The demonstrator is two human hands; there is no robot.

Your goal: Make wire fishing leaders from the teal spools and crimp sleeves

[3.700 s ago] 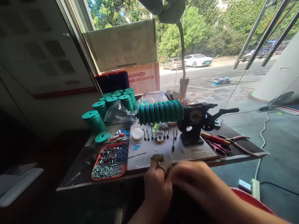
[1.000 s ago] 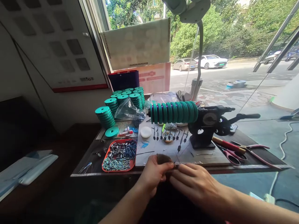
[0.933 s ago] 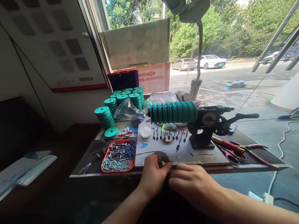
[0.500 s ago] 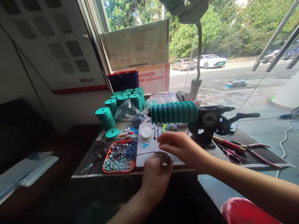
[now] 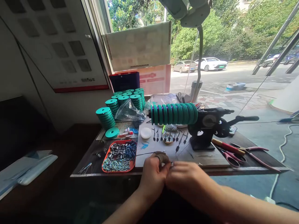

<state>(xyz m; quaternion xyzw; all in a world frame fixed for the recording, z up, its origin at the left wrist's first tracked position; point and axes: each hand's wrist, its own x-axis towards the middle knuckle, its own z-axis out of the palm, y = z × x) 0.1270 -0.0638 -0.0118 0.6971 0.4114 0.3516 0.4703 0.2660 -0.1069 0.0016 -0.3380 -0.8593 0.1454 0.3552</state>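
My left hand [image 5: 154, 169] is closed at the front edge of the white board [image 5: 149, 144], with a tan wrap on one finger. Its fingertips meet those of my right hand [image 5: 183, 175], which is closed too. A tiny silvery piece shows between them, too small to name. Beyond the hands, several small dark parts with thin stems [image 5: 179, 145] lie on the board, some over a small round dish [image 5: 167, 138]. A white round disc [image 5: 146, 133] and blue slivers [image 5: 144, 145] are on its left part. A thin dark strand [image 5: 146, 153] runs toward my left hand.
A red tray [image 5: 103, 161] of small metal and blue pieces stands left. Green spools [image 5: 105, 118] are stacked behind it. A black cranked device [image 5: 202, 130] carries a row of green rings [image 5: 174, 113]. Scissors [image 5: 231, 158] and long-handled pliers [image 5: 263, 160] lie right.
My right hand has come down from over the board to my left hand, and its fingers have closed. The row of dark parts is now uncovered. The view has shifted slightly.
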